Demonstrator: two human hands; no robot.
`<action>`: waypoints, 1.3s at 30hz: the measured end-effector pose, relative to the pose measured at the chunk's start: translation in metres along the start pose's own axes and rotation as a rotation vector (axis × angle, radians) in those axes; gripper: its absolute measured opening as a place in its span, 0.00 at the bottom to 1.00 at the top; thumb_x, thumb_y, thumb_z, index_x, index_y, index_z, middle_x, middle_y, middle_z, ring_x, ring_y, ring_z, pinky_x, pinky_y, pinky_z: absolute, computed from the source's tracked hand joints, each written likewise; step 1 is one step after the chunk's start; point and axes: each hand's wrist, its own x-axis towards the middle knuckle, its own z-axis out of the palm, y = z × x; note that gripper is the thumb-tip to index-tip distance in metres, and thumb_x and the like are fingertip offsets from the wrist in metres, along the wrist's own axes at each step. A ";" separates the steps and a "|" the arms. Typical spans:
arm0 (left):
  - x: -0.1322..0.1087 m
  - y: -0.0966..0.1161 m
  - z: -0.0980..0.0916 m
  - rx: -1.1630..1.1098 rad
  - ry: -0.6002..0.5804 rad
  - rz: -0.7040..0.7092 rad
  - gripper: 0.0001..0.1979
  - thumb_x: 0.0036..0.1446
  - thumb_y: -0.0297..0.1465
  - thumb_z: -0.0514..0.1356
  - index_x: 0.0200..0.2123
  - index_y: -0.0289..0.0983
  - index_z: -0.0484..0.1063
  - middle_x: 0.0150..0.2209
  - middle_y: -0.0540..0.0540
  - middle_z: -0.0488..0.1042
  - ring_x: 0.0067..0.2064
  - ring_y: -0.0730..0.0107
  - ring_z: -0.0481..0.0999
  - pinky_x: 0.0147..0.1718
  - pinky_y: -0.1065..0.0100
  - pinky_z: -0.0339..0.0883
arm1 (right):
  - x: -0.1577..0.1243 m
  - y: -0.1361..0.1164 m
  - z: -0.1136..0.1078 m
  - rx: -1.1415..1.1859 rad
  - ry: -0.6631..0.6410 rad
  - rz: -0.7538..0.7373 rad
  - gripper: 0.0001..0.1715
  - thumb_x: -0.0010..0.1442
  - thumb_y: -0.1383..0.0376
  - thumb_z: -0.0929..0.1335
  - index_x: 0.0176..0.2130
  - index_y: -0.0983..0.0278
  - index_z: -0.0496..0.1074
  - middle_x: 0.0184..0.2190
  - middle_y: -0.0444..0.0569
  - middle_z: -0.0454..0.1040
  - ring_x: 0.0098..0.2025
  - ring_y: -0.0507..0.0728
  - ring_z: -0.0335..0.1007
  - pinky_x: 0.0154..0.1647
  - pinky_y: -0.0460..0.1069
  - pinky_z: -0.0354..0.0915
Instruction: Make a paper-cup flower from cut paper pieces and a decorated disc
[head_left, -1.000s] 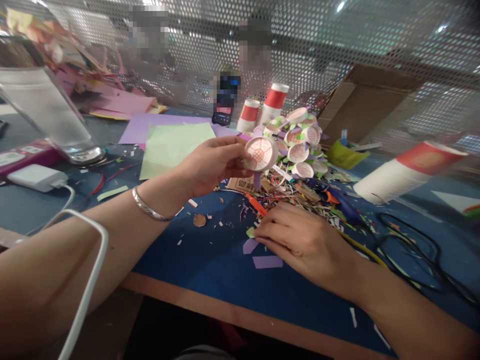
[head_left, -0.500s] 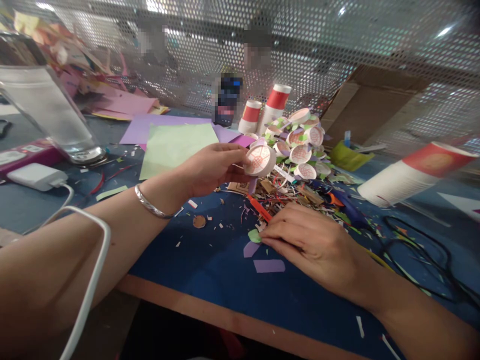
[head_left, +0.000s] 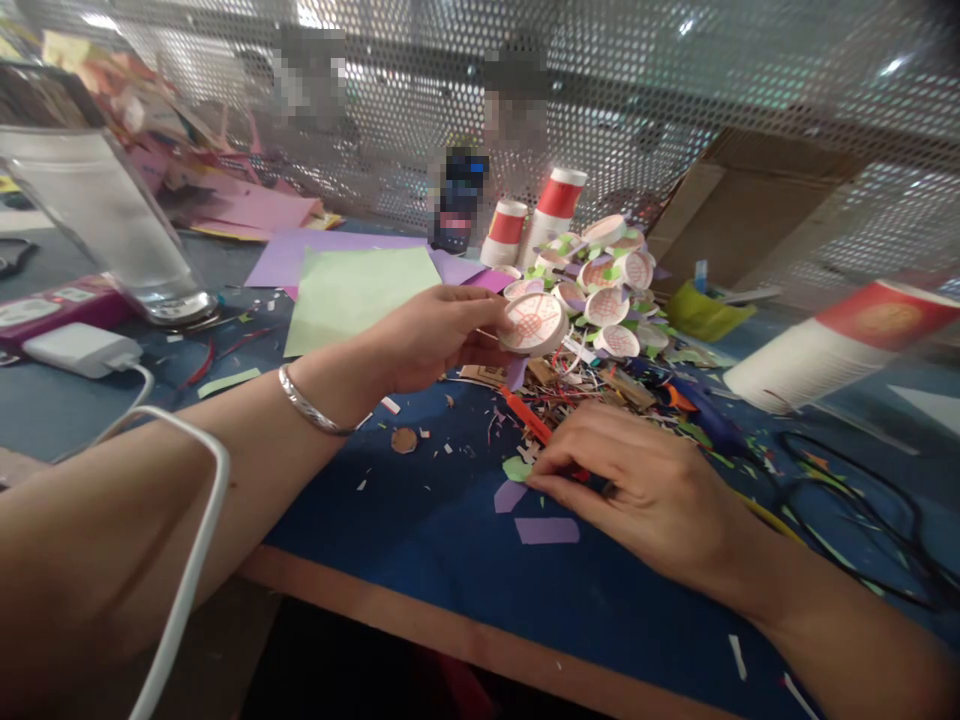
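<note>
My left hand (head_left: 442, 335) pinches the rim of a cut-off paper cup bottom (head_left: 534, 322), white with an orange line pattern inside. A purple paper strip (head_left: 517, 373) hangs from its lower side. Low over the table, my right hand (head_left: 637, 480) has thumb and finger closed at the edge of a small green paper piece (head_left: 517, 468). Just below that lie a pointed purple paper piece (head_left: 509, 496) and a purple paper strip (head_left: 547, 531). An orange-red tool (head_left: 527, 414), its kind unclear, lies partly behind my right fingers.
A cluster of decorated cup bottoms (head_left: 606, 306) stands behind scraps. Stacked paper cups (head_left: 847, 345) lean at right, near a blue glue gun (head_left: 705, 415) and black cable (head_left: 911, 510). Green paper (head_left: 360, 295), a glass bottle (head_left: 112, 220) and white cable (head_left: 202, 540) are left.
The cup bottom in my left hand has tipped a little flatter. My right fingertips stay by the green paper piece. The whole view has shifted slightly.
</note>
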 end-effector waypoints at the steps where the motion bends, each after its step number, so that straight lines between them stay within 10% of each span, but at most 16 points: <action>1: 0.000 0.000 0.000 0.004 -0.004 -0.001 0.10 0.59 0.18 0.56 0.26 0.31 0.71 0.27 0.49 0.73 0.28 0.75 0.76 0.36 0.68 0.72 | 0.000 0.000 0.000 0.001 -0.010 -0.002 0.04 0.64 0.71 0.72 0.34 0.66 0.76 0.31 0.49 0.76 0.35 0.53 0.72 0.38 0.49 0.67; 39: -0.007 -0.003 -0.001 0.103 -0.226 -0.204 0.04 0.52 0.24 0.64 0.30 0.33 0.80 0.38 0.43 0.80 0.32 0.75 0.76 0.30 0.77 0.72 | -0.010 -0.005 -0.021 -0.525 0.337 -0.119 0.28 0.58 0.78 0.73 0.55 0.59 0.73 0.44 0.54 0.80 0.44 0.63 0.76 0.46 0.60 0.72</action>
